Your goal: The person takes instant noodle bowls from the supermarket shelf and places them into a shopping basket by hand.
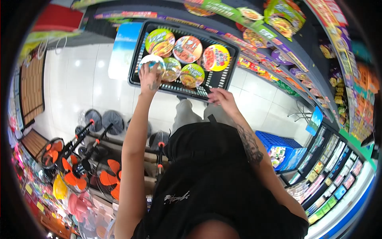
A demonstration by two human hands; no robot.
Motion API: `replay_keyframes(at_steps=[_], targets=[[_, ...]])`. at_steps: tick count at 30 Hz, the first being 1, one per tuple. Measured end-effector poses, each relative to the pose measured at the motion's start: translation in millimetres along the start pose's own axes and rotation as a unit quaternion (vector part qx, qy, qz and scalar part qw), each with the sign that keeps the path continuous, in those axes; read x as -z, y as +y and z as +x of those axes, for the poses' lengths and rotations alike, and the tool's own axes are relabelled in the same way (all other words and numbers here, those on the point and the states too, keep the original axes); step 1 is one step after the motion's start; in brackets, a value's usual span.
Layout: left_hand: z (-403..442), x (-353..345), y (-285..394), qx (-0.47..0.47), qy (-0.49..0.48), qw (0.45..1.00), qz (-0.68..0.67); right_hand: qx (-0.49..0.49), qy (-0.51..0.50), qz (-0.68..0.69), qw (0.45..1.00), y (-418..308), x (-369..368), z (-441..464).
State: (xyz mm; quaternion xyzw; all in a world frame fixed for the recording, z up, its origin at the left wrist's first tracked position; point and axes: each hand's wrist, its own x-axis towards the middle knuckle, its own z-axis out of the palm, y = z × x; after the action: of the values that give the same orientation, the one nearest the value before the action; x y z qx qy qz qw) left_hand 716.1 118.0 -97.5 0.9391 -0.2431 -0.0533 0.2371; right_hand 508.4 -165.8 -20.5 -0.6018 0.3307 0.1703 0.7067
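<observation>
A black tray-like basket [134, 59] with slotted sides holds several round instant noodle cups, among them a green-lidded cup [160, 42], an orange-and-white cup [188, 49], a yellow-rimmed red cup [216, 57] and another green cup [192, 75]. At its left front, my left hand [150, 77] grips a white-and-blue noodle cup [153, 60] from above, fingers over its lid. An olive-green cup [172, 69] sits just right of that hand. My right hand [223, 98] is by the basket's front right edge, holding nothing I can see, its fingers loosely apart.
Shelves [294, 59] of packaged noodles curve along the top and right. A blue-and-white panel [124, 49] stands left of the basket. Fans with orange blades [109, 179] stand at lower left. Blue crates [280, 149] sit at right on the white tiled floor [75, 79].
</observation>
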Motion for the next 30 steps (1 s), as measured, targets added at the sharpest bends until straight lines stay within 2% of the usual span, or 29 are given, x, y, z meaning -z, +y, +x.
replay_keyframes(at_steps=[4,6,9,11,13,15,16,19,20,23,25,28,30], targets=[[-7.6,2.4,25.6,-0.002,0.042,0.999,0.031,0.034,0.1,-0.013,0.994,46.2,80.3,-45.7],[-16.8,3.7,51.2,-0.036,0.086,0.995,-0.018,0.023,0.14,0.026,0.989,70.3,114.8,-63.1],[-30.6,10.2,117.9,-0.056,0.075,0.992,-0.089,0.029,0.179,0.082,0.98,90.0,159.4,-92.2],[-33.9,24.1,188.3,-0.094,0.043,0.984,-0.142,0.056,0.178,0.119,0.975,95.9,187.8,-116.2],[-32.2,12.5,242.4,-0.182,0.038,0.971,-0.15,0.092,0.182,0.136,0.969,116.7,220.9,-136.0],[-19.1,17.0,329.1,-0.227,0.042,0.959,-0.163,0.109,0.182,0.144,0.966,131.3,258.3,-154.3],[-12.9,18.7,374.4,-0.2,0.01,0.955,-0.22,0.111,0.191,0.145,0.964,131.9,277.4,-164.4],[27.4,20.3,499.5,-0.34,0.072,0.902,-0.258,0.107,0.231,0.145,0.956,130.6,336.1,-196.7],[34.8,27.4,542.9,-0.344,0.069,0.889,-0.294,0.108,0.249,0.144,0.952,130.8,356.5,-206.0],[68.3,47.5,654.1,-0.412,0.096,0.839,-0.343,0.142,0.279,0.147,0.938,122.8,415.1,-228.4],[94.8,66.0,715.2,-0.469,0.14,0.802,-0.341,0.208,0.283,0.164,0.922,94.1,443.3,-244.6],[150.9,78.1,781.1,-0.442,0.163,0.813,-0.341,0.251,0.292,0.13,0.914,23.5,473.1,-272.5],[181.2,85.6,810.5,-0.434,0.172,0.822,-0.326,0.317,0.309,0.115,0.889,-25.7,479.0,-287.7]])
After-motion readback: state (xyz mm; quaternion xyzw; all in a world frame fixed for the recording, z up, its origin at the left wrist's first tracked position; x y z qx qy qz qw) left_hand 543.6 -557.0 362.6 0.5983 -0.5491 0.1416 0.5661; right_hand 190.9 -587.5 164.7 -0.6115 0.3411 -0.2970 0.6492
